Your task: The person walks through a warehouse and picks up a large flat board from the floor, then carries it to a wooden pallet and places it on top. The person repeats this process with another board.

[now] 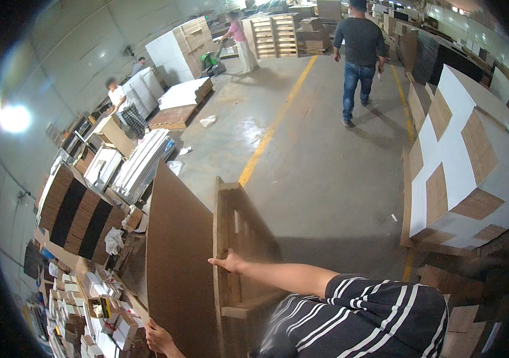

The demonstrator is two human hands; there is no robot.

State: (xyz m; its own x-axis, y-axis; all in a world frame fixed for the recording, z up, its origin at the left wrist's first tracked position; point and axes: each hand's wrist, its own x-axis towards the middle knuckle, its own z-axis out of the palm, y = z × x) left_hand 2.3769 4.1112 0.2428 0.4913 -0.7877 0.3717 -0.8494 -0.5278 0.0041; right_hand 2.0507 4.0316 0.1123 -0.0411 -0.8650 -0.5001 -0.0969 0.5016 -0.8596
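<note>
A large brown board (177, 256) stands steeply on edge in front of me. Against its right side is a wooden pallet (225, 215), also upright, with slats and gaps showing. My right hand (228, 262) is closed over the pallet's edge frame, one digit reaching left toward the board; its other fingers are partly hidden. Low in the view, my left hand (160, 339) grips the left edge of the board, fingers curled round it. Whether board and pallet are joined I cannot tell.
White-and-brown wrapped cartons (457, 173) stand on a pallet at right. Small boxes (102, 310) crowd the lower left, below a strapped cardboard stack (78, 212). A person (359, 53) walks ahead on the grey floor (326, 173). Another holds a green pallet jack (209, 62).
</note>
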